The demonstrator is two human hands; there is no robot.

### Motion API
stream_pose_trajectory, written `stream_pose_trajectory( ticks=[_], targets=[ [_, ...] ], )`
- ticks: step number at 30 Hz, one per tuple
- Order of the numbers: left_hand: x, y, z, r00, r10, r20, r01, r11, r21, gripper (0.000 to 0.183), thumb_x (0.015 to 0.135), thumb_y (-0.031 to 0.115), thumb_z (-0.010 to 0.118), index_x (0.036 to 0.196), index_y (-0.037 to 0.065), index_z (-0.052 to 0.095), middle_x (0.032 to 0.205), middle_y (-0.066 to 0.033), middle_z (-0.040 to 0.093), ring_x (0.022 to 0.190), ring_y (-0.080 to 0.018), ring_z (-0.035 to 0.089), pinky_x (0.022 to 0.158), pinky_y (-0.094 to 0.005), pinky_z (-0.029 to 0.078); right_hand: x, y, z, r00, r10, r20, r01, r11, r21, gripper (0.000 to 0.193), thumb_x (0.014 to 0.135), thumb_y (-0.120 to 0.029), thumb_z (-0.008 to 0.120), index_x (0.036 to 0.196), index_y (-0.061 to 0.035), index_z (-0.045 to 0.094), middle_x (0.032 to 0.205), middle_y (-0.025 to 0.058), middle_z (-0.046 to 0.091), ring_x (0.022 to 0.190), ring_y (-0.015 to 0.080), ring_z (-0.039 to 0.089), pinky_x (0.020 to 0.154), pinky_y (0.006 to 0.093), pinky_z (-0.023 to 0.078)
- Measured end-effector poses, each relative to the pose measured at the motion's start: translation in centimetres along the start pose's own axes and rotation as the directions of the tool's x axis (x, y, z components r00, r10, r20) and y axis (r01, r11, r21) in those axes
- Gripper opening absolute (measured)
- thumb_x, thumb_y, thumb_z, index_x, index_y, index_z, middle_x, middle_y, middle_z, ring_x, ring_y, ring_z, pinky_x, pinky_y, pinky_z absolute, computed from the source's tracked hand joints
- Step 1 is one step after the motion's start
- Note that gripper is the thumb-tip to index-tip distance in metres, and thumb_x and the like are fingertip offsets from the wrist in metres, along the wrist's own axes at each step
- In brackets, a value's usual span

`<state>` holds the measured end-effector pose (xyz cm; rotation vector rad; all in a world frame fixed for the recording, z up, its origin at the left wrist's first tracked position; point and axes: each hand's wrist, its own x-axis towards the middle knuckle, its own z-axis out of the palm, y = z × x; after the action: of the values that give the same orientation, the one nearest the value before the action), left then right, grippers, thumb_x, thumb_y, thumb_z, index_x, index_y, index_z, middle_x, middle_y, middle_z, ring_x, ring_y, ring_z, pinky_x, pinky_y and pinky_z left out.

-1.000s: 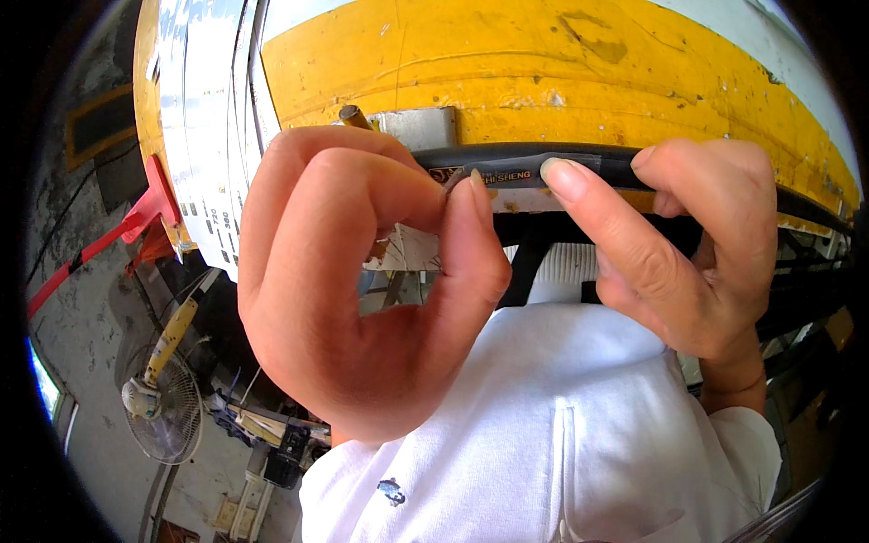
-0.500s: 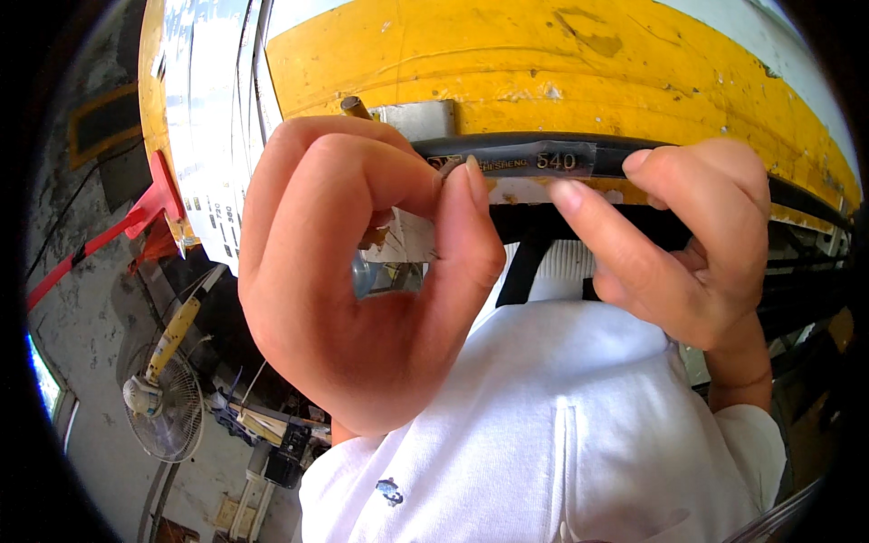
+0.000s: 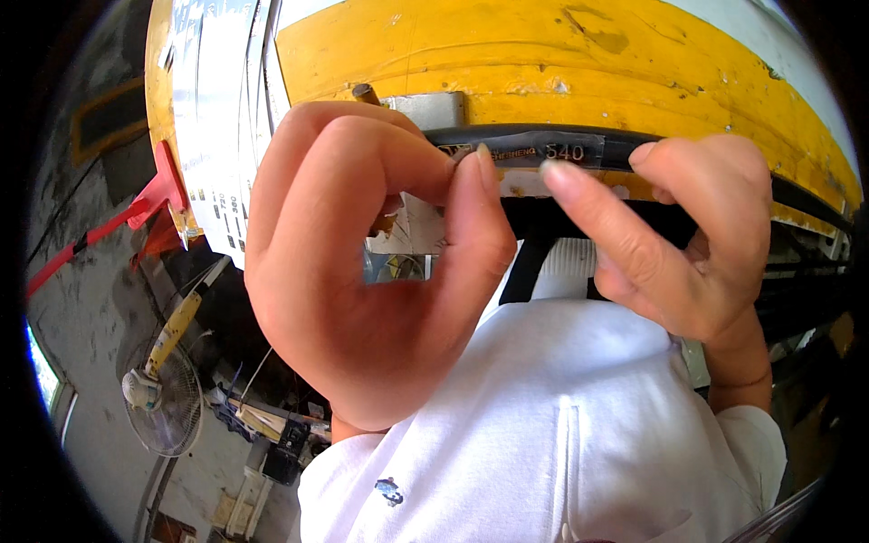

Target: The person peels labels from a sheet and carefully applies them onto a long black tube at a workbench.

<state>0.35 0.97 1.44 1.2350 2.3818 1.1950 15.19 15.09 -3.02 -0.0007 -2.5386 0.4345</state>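
Note:
A long black tube runs across in front of me, carrying a clear label with gold print. At the label's left end, my left hand is closed, thumb and forefinger pinched together. Its fingers hide whether they grip the label alone or the tube too. My right hand is at the tube further right. Its forefinger rests on the tube just past the label, and the thumb tip lies at the label's lower edge. The remaining right fingers curl underneath.
Behind the tube is a worn yellow surface with a metal block. A white printed sheet and a red T-shaped handle are at left. An electric fan stands lower left. More black tubes lie at right.
The tube and my left hand appear slightly higher and further right in the picture. My right thumb has shifted a little left along the label. Both hands keep their hold.

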Motion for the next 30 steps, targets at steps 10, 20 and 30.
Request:
stream_pose_trajectory(
  ticks=[10, 20, 30],
  targets=[
    [-0.2, -0.2, 0.0, 1.0, 0.021, -0.013, -0.021, 1.0, 0.001, 0.016, 0.081, 0.002, 0.071, 0.075, 0.002, 0.056, 0.079, -0.0068, 0.058, 0.075, -0.015, 0.053, 0.074, -0.0259, 0.037, -0.2, -0.3, -0.1, 1.0, 0.017, -0.01, -0.017, 1.0, -0.012, 0.048, 0.06, 0.003, 0.068, 0.105, -0.0107, 0.077, 0.108, 0.0079, 0.051, 0.085, 0.0196, 0.049, 0.064, 0.0291, 0.042],
    [-0.3, -0.1, -0.2, 0.989, 0.15, -0.011, -0.149, 0.986, 0.074, 0.015, 0.079, 0.001, 0.073, 0.076, 0.003, 0.058, 0.081, -0.0078, 0.058, 0.076, -0.016, 0.054, 0.073, -0.028, 0.039, -0.3, 0.0, 0.0, 0.981, 0.111, -0.157, -0.071, 0.968, 0.24, 0.03, 0.077, 0.005, 0.064, 0.106, -0.0027, 0.064, 0.104, 0.0134, 0.06, 0.084, 0.0249, 0.061, 0.068, 0.0335, 0.051],
    [-2.9, 1.1, 1.8, 0.883, 0.461, -0.095, -0.366, 0.799, 0.477, 0.033, 0.058, 0.016, 0.09, 0.086, 0.016, 0.073, 0.079, 0.0006, 0.049, 0.073, -0.0154, 0.043, 0.065, -0.0288, 0.031, 0.0, 0.2, -0.4, 0.988, 0.09, -0.127, -0.061, 0.974, 0.217, 0.029, 0.078, 0.009, 0.06, 0.105, -0.0012, 0.063, 0.103, 0.0138, 0.061, 0.083, 0.0263, 0.062, 0.068, 0.0348, 0.052]
  ],
)
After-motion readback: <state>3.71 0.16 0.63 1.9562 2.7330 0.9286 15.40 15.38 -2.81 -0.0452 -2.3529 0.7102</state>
